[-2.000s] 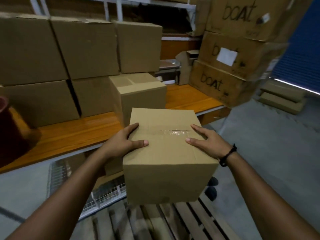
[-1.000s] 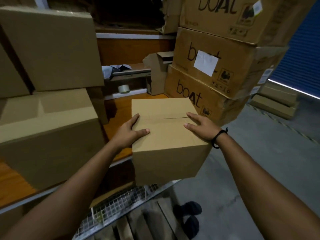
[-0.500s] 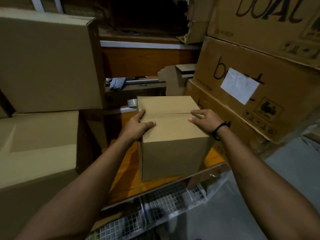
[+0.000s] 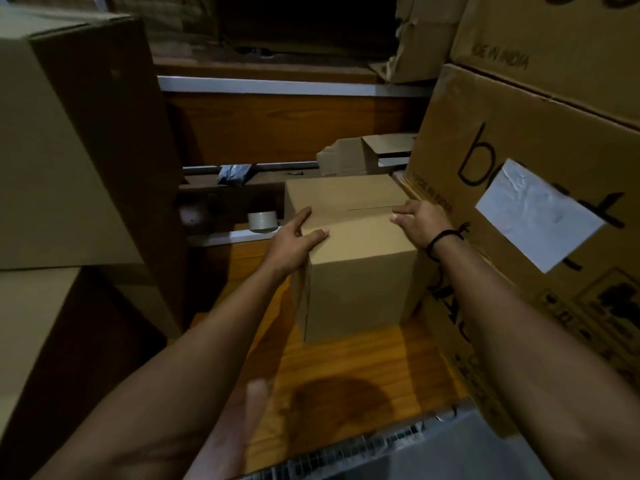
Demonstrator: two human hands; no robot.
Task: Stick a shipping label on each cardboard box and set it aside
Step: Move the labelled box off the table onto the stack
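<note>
A plain brown cardboard box (image 4: 360,282) stands upright on the wooden shelf (image 4: 363,372), close against the big cartons on the right. No label shows on its visible faces. My left hand (image 4: 294,237) lies on its upper left edge, thumb on the top and straight fingers along the left side. My right hand (image 4: 420,220), with a black wrist band, rests on the top right edge with its fingers over the centre seam.
Large "boat" cartons (image 4: 519,140) are stacked at the right, one bearing a white paper label (image 4: 536,213). Plain cartons (image 4: 62,140) are piled at the left. A tape roll (image 4: 262,221) and a torn small carton (image 4: 349,157) sit behind. Wire mesh (image 4: 346,455) runs below the shelf edge.
I carried the box between both hands from over the pallet to the right, and it now stands on the wooden shelf, further in. Both hands remain on its top edges.
</note>
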